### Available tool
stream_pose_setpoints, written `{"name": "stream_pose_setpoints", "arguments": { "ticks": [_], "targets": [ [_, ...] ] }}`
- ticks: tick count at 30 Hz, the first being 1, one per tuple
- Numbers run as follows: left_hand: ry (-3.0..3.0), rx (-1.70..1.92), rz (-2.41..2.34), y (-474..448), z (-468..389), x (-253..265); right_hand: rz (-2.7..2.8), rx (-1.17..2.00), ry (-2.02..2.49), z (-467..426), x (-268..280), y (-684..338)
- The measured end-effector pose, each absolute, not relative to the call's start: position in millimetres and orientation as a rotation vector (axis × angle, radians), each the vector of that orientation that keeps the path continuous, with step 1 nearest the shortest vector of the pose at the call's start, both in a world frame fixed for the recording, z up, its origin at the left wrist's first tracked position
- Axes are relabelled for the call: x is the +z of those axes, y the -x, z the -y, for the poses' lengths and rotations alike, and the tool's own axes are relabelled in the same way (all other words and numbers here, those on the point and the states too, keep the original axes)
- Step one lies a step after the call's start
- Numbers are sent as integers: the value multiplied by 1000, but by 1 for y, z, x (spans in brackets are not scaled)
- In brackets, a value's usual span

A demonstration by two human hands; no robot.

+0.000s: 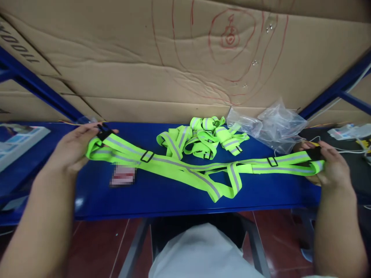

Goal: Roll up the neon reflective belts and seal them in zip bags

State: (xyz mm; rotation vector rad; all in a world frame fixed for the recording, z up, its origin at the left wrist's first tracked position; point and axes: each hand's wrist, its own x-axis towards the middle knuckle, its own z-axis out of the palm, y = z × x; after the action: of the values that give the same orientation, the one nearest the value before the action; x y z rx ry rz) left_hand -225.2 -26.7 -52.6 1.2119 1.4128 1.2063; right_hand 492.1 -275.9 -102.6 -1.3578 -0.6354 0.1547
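Note:
A neon-yellow reflective strap harness (171, 162) with grey stripes and black slide adjusters stretches between my two hands above the blue table. My left hand (79, 144) is closed on its left end, by a black buckle (103, 132). At the other end, my right hand (332, 164) grips the strap near a black piece (315, 153). The middle of the harness sags, and a loop hangs toward the table's front edge. Behind it lies a loose heap of similar neon straps (203, 141), some rolled up.
Crumpled clear plastic bags (275, 123) lie at the back right of the blue table (179, 202). A blurred pinkish card (124, 175) is at left. Cardboard (116, 58) with red drawn rings stands behind, between blue frame posts. White cables (348, 151) run at right.

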Motion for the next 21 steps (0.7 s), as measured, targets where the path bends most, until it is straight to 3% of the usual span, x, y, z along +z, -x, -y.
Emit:
{"name": "stream_pose_setpoints", "arguments": {
  "ticks": [3,13,21],
  "targets": [
    [-1280,1283,-1449,222,23,-57,795,163,1526,276,-123,-495],
    [-1399,1380,-1652,229,10,-41,1311,-233,2144,280,-128,-495],
    [-1239,1373,-1442,226,24,-19,1578,-48,2457,299,-137,-490]
  ]
}}
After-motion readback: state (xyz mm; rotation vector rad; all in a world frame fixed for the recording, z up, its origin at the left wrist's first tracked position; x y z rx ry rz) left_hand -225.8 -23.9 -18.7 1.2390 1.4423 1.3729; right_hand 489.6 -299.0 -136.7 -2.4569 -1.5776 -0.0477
